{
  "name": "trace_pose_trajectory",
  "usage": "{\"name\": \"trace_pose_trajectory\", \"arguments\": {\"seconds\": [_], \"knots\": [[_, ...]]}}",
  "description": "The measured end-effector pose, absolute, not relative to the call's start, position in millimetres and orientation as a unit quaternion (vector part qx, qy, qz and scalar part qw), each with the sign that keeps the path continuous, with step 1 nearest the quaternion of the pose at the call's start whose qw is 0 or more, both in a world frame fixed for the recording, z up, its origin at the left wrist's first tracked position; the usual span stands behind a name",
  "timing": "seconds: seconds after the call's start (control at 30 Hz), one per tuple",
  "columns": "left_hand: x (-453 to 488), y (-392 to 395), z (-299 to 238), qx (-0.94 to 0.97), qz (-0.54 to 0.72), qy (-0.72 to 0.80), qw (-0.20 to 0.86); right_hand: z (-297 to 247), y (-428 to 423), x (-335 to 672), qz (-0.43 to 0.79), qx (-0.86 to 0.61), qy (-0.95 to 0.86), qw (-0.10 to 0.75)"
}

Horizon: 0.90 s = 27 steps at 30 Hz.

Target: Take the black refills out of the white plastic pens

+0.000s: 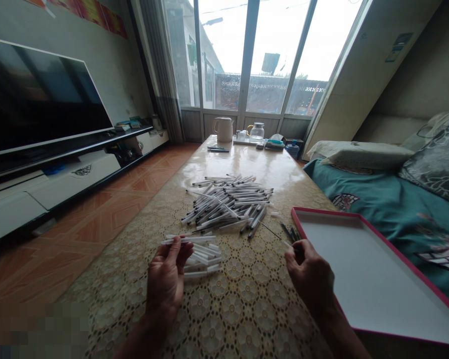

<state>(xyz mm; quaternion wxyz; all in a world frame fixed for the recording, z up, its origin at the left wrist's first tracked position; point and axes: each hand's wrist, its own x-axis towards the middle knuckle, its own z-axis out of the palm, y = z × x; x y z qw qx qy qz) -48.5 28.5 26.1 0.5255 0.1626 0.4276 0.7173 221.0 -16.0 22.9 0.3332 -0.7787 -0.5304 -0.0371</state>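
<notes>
1. The left hand holds at least 1 white pen tube near loose tubes.
2. The right hand pinches 1 thin dark refill beside a red-rimmed tray.
3. Pens lie heaped mid-table.
4. A pitcher stands beyond.

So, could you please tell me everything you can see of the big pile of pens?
The pile of pens lies loosely jumbled on the patterned table. The pens are slim and straight, with whitish, plastic-looking barrels and dark ends, overlapping at many angles; one lies slantwise across the top. They rest on each other and on the table, beyond the left hand and right hand, touching neither.
</notes>
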Motion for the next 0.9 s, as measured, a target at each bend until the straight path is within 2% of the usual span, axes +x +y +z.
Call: {"name": "trace_pose_trajectory", "arguments": {"seconds": [0.07,0.13,0.33,0.5,0.63,0.9], "knots": [[-49,28,26,0.168,0.717,0.433,0.52,26,-16,227,-0.1,-0.827,-0.484,0.268],[-50,27,26,0.177,0.709,0.445,0.517,30,-16,231,-0.116,-0.848,-0.459,0.24],[-56,21,43,0.285,0.647,0.492,0.509,23,-13,231,-0.084,-0.819,-0.488,0.291],[-66,5,67,0.486,0.482,0.513,0.518,10,-13,221,-0.044,-0.771,-0.549,0.319],[-82,-3,64,0.594,0.391,0.511,0.483,8,-13,219,-0.021,-0.746,-0.572,0.341],[-123,42,46,0.511,0.497,0.542,0.445,6,-13,217,-0.022,-0.715,-0.596,0.366]]}}
